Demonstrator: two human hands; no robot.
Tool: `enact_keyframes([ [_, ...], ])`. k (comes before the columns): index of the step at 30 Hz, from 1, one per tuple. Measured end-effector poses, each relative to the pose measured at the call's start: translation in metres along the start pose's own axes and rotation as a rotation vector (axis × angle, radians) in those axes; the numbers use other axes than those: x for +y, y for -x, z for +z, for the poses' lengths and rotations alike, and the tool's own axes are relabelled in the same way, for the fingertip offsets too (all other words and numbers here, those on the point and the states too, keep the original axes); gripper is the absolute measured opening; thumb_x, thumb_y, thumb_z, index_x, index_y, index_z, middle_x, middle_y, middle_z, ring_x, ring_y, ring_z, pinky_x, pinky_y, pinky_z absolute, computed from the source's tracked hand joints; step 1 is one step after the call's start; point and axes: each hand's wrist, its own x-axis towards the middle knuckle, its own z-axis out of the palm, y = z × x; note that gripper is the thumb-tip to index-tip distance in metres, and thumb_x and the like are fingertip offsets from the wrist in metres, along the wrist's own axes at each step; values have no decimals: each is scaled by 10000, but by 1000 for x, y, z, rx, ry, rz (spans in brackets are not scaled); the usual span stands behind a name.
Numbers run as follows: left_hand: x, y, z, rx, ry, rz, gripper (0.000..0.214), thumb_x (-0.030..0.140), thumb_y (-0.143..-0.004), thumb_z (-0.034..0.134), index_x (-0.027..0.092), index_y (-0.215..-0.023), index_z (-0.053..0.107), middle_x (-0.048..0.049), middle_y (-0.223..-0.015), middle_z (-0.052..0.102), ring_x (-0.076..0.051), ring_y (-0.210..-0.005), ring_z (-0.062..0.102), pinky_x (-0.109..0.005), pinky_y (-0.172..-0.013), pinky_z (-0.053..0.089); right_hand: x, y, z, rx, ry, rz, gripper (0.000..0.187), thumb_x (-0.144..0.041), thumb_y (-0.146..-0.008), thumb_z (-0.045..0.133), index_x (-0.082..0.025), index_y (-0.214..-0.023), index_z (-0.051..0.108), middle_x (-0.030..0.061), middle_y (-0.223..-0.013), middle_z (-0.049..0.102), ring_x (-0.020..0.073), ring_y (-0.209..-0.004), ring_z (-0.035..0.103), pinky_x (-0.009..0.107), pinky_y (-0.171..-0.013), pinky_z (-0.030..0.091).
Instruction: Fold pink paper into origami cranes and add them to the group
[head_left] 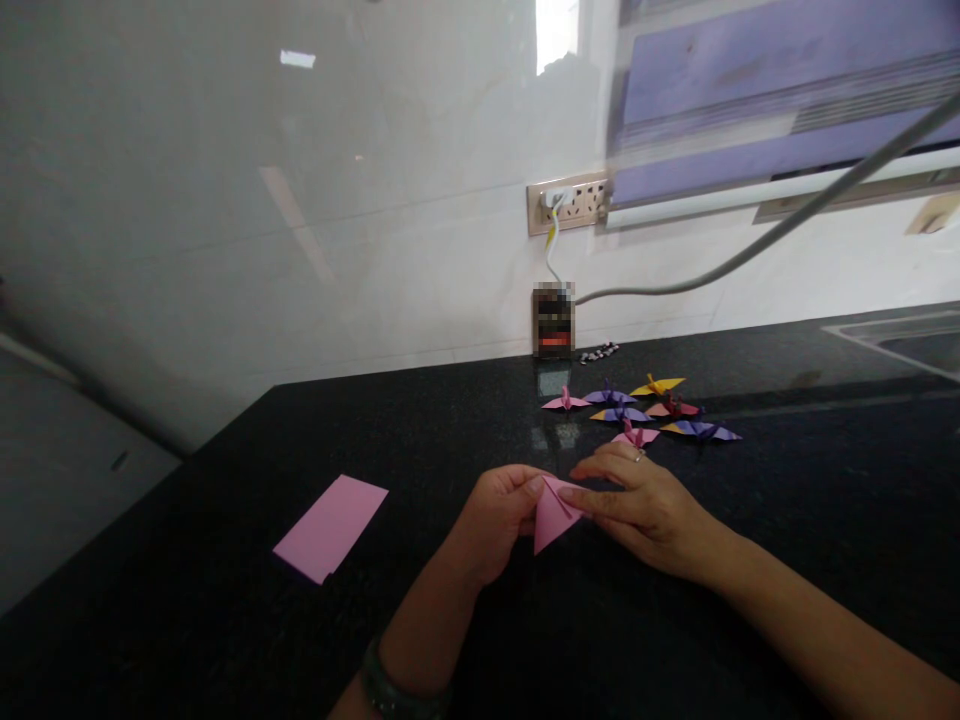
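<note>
A folded pink origami paper (pixel 553 518), pointed at its lower end, is held between both hands above the dark countertop. My left hand (pixel 501 510) pinches its left side, thumb on top and fingers beneath. On the right side, my right hand (pixel 645 510) presses the paper with a fingertip, and its fingers close on that edge. Just beyond the right hand stands a pink paper crane (pixel 636 436), partly hidden by the knuckles. Off to the left lies a stack of pink paper sheets (pixel 331 528).
Several folded cranes, among them a yellow crane (pixel 657 386) and a purple crane (pixel 702 431), stand behind my hands. A dark, blurred-out box (pixel 553 325) leans at the wall beside a beaded strand (pixel 600 353). A grey cable (pixel 720 276) runs right from the box.
</note>
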Motion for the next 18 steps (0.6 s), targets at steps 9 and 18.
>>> enact_keyframes([
  [9,-1,0,-1,-8,12,-3,222,277,-714,547,97,-830,606,-59,-678,601,-115,-589,541,-249,-575,417,1,-2,-4,-109,-67,-19,367,-164,-817,432,-273,-1164,474,61,-940,564,162,-837,467,312,-709,389],
  [18,0,0,-2,-17,3,-46,245,288,-698,562,98,-847,601,-63,-700,604,-123,-600,553,-264,-595,429,-1,-3,-6,-130,-119,-13,335,-162,-825,425,-278,-1127,510,58,-947,573,151,-843,483,292,-702,392],
])
